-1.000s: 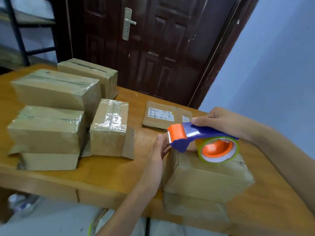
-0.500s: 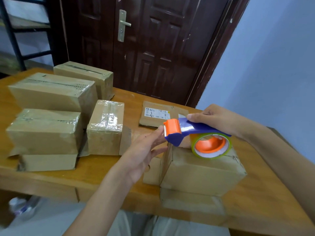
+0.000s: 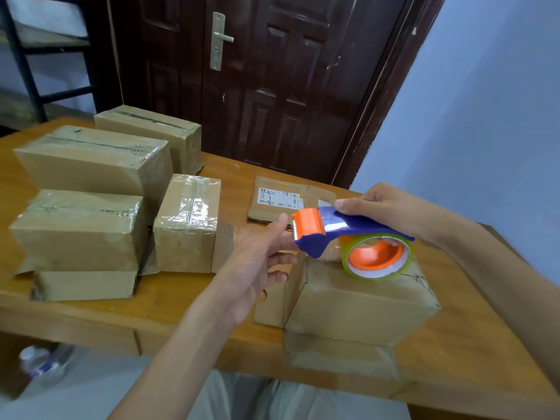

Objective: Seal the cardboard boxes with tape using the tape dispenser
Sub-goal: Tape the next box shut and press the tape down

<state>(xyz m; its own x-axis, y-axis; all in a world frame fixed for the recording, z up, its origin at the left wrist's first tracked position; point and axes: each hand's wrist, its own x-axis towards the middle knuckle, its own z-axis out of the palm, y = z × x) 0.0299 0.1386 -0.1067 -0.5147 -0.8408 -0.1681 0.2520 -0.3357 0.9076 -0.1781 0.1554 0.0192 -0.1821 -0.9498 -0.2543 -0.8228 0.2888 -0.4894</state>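
While the right hand (image 3: pixel 385 210) grips the tape dispenser (image 3: pixel 348 237) over the near cardboard box (image 3: pixel 357 304) on the worktop (image 3: pixel 181 301), the left hand (image 3: pixel 257 262), fingers loose, touches its orange end; the flat carton (image 3: pixel 288 201) label reads "4-4".

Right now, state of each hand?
Left hand: open, fingertips at the cutter end of the blue and orange plastic tape dispenser.
Right hand: grips that dispenser's handle.
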